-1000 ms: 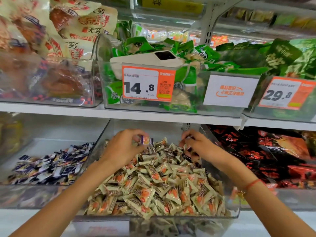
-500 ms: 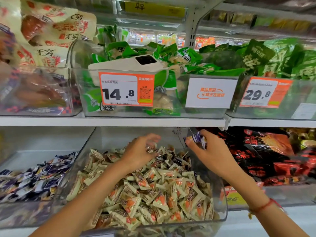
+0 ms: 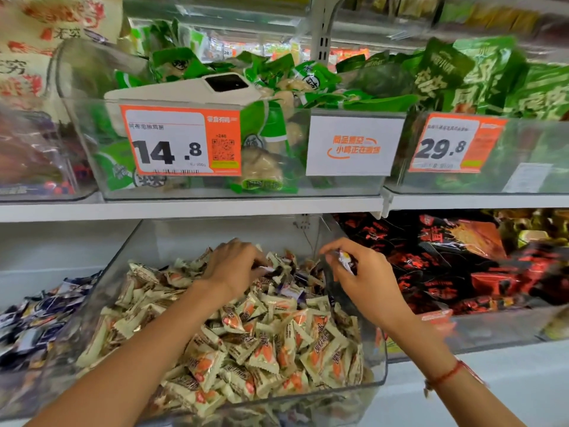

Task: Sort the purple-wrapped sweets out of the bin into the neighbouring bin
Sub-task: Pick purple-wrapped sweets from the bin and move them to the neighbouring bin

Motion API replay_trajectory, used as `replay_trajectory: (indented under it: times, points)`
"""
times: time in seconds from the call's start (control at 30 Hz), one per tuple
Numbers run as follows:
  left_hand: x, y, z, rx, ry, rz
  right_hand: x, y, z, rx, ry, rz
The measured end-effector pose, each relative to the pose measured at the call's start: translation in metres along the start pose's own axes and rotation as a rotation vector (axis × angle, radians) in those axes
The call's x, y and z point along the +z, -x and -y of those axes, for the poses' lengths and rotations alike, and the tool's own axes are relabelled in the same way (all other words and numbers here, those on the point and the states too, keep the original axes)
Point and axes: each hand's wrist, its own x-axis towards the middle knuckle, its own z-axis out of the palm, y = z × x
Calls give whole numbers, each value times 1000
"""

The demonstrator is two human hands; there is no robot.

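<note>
Fingers [image 3: 331,251] of right hand [image 3: 366,285] pinch 1 sweet [image 3: 346,261], lifted since 1 s ago; left hand [image 3: 232,266] now digs, curled, grip unclear; bin [image 3: 147,241] still mixed.

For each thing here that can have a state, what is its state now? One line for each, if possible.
Left hand: fingers curled down into the sweets at the back of the middle bin.
Right hand: pinches a wrapped sweet, raised over the pile.
Middle bin: piled high with cream-wrapped sweets; some purple-wrapped sweets remain.
Left bin: partly filled with purple sweets.
</note>
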Motion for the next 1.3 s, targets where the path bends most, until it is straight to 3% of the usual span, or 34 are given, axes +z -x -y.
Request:
replay_trajectory:
  times: [0.1, 0.2, 0.3, 0.43, 0.53, 0.67, 0.77, 0.93, 1.17, 1.3]
  points:
    - [-17, 14, -8, -9, 549, -69, 0, 3, 3, 1, -3, -4]
    - [-33, 28, -34, 2, 1023, 29, 0, 2, 7, 6, 12, -12]
    - [-36, 33, -53, -50, 1210, 29, 0, 2, 3, -15, -84, -7]
    - [-31, 32, -56, -43, 1274, 83, -4, 4, 8, -30, -289, 5]
    - [-25, 25, -44, 0, 1135, 144, -5, 5, 13, 8, -337, -32]
    - [-7, 7, -23, 145, 479, 414, -2, 7, 11, 95, -296, -72]
    - [-1, -5, -24, 191, 206, 519, -2, 7, 11, 130, -330, -107]
    - [-8, -12, -28, 203, 12, 401, 0, 8, 10, 156, -367, -126]
    - [-6, -26, -16, 165, 72, 119, 2, 4, 11, 175, -368, -148]
    - [22, -46, -30, 252, -43, 294, 1, 4, 12, 173, -354, -147]
